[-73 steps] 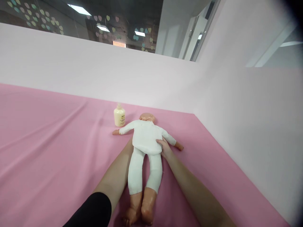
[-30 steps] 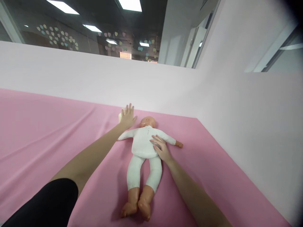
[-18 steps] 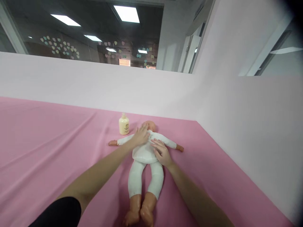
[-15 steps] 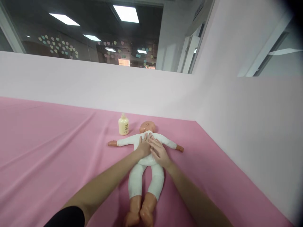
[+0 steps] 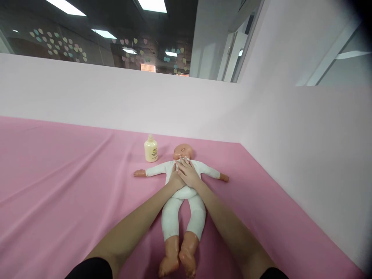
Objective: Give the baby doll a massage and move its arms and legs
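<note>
Doll [image 5: 186, 193] lying flat, arms outspread, on pink sheet [image 5: 72, 186], near far edge. Left hand [image 5: 176, 180] flat on torso, right hand [image 5: 188, 173] overlapping it, fingers extended. Bottle [image 5: 151, 151] upright near head. Wide stretch of sheet leftward; narrower strip rightward, ending at side wall [image 5: 314, 155].

A doll [image 5: 187, 193] lies flat on a pink sheet [image 5: 72, 186], head at the far end, arms spread wide, feet close together. Its torso, sleeves and legs are white; its head, hands and feet are bare.
</note>
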